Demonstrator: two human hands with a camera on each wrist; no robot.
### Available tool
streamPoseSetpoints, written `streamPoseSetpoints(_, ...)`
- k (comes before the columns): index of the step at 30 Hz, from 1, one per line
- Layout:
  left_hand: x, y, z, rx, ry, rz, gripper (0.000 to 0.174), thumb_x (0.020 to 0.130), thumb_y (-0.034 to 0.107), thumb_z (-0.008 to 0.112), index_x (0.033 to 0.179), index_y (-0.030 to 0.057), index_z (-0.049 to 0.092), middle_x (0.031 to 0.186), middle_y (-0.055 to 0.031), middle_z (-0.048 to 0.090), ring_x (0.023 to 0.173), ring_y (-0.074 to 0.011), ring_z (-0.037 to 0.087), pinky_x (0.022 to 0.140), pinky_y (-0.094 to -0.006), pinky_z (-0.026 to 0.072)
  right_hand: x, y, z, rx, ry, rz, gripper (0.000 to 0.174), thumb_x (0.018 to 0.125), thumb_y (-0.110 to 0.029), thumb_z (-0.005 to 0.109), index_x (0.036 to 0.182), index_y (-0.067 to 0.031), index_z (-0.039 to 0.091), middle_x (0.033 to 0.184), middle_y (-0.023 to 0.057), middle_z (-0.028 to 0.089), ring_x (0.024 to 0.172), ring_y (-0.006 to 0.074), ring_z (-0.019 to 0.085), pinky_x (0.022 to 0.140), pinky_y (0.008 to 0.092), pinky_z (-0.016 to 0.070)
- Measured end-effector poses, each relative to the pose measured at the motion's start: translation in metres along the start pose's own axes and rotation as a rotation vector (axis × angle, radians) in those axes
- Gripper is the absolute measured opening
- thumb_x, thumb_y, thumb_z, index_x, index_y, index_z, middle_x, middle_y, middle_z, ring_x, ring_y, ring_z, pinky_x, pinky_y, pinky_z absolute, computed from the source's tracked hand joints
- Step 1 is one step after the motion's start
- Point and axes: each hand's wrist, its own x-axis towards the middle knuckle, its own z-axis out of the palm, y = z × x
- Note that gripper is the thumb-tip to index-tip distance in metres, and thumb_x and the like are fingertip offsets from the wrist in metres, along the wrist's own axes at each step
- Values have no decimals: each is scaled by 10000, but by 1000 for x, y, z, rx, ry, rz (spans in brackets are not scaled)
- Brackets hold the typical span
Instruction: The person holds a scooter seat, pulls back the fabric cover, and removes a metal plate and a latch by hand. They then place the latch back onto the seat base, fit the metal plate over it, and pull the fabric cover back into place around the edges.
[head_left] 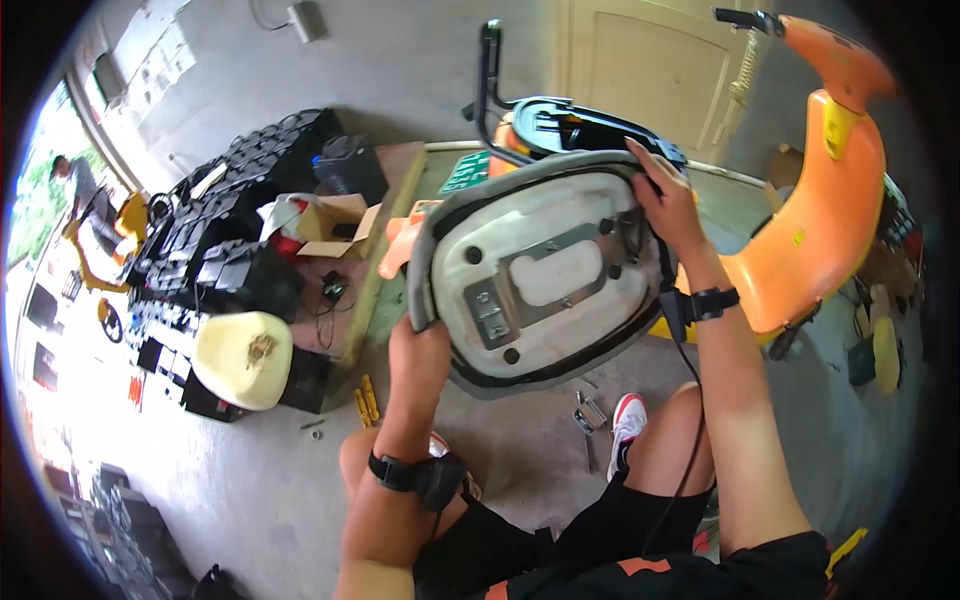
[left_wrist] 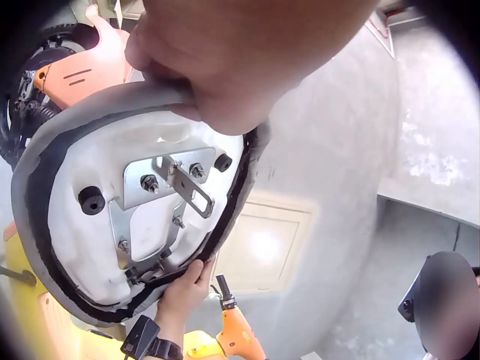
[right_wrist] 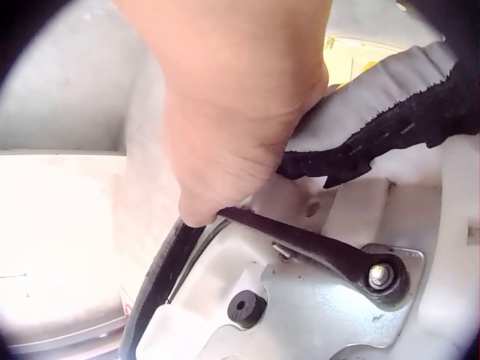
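Both hands hold a scooter seat [head_left: 540,240] in front of the body, its underside facing the head camera. It has a white shell, a grey cover folded over the rim with a ragged black edge, dark rubber bumpers [left_wrist: 91,200] and a bolted metal bracket [left_wrist: 139,178]. My left hand [head_left: 420,350] grips the rim at the lower left. At the upper right, my right hand [head_left: 672,205] grips the opposite rim, near a black strap [right_wrist: 300,244] bolted to the shell. The seat's top side is hidden.
An orange scooter [head_left: 820,220] stands at the right. Black batteries [head_left: 250,150], an open cardboard box [head_left: 335,225] and a cream seat shell [head_left: 240,350] are at the left. Metal tools [head_left: 590,412] and yellow-handled pliers [head_left: 367,400] lie on the floor. Another person [head_left: 85,195] is far left.
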Motion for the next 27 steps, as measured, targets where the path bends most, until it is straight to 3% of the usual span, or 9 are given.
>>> streamPoseSetpoints(4, 1, -2, -2, 87, -52, -61, 310, 825, 127, 488, 1016, -53, 652, 798, -228, 681, 753, -318, 688, 694, -427, 510, -11, 5, 5, -9, 9, 2, 466, 924, -5, 582, 1384, -84, 560, 1168, 129, 674, 965, 223, 646, 857, 305, 493)
streamPoseSetpoints(6, 2, -2, 1, 90, -71, -171, 327, 811, 134, 492, 1029, -48, 654, 852, -265, 686, 824, -388, 692, 748, -460, 522, -16, 7, 6, 76, -2, 149, 430, 944, -35, 582, 1372, -78, 573, 1197, 101, 670, 1014, 178, 624, 901, 292, 472)
streamPoseSetpoints(8, -4, -5, 0, 183, -36, -10, 340, 788, 154, 516, 1030, -36, 660, 909, -293, 679, 918, -428, 672, 821, -482, 517, -25, 13, 3, 172, -71, 501, 394, 965, -68, 571, 1359, -71, 583, 1204, 90, 666, 1078, 148, 597, 950, 295, 454)
streamPoseSetpoints(15, -30, -3, -9, 243, -163, -18, 339, 795, 206, 587, 1068, 21, 666, 1043, -228, 690, 1015, -386, 661, 870, -477, 525, -60, 72, 15, 124, -97, 320, 393, 1022, -159, 519, 1380, 4, 512, 1322, 142, 598, 1192, 220, 563, 1027, 328, 416)
streamPoseSetpoints(18, -32, -9, -4, 254, -260, -118, 329, 788, 196, 615, 1067, 35, 682, 1090, -209, 689, 1044, -364, 662, 868, -480, 529, -76, 110, 11, -19, -211, 325, 428, 1040, -182, 473, 1427, 1, 468, 1405, 156, 554, 1226, 227, 560, 1039, 324, 408)
streamPoseSetpoints(19, -36, -9, -9, 210, -267, -168, 340, 775, 194, 629, 1072, 38, 684, 1101, -202, 689, 1054, -362, 661, 871, -471, 531, -80, 122, 9, -164, -234, 208, 441, 1038, -199, 475, 1431, -1, 471, 1417, 182, 546, 1236, 258, 562, 1040, 334, 408)
streamPoseSetpoints(20, -37, -9, -14, 169, -272, -208, 353, 762, 193, 643, 1077, 40, 685, 1112, -196, 689, 1064, -359, 660, 875, -462, 533, -84, 136, 5, -280, -312, 296, 439, 1035, -209, 481, 1419, 3, 485, 1386, 207, 566, 1235, 280, 565, 1040, 342, 407)
streamPoseSetpoints(24, -44, -11, -34, -29, -119, -170, 344, 787, 170, 620, 1070, -21, 667, 1111, -231, 682, 1061, -377, 658, 893, -444, 530, -64, 96, -25, -324, -413, 368, 471, 1037, -279, 506, 1428, -16, 484, 1406, 179, 556, 1265, 252, 541, 1043, 321, 394)
streamPoseSetpoints(27, -37, -12, -31, -199, -119, -247, 371, 806, 138, 616, 1127, -49, 617, 1151, -245, 656, 1083, -379, 647, 903, -452, 526, -48, 121, -56, -313, -373, 214, 483, 1041, -285, 501, 1422, 11, 476, 1388, 192, 561, 1242, 264, 547, 1037, 331, 397)
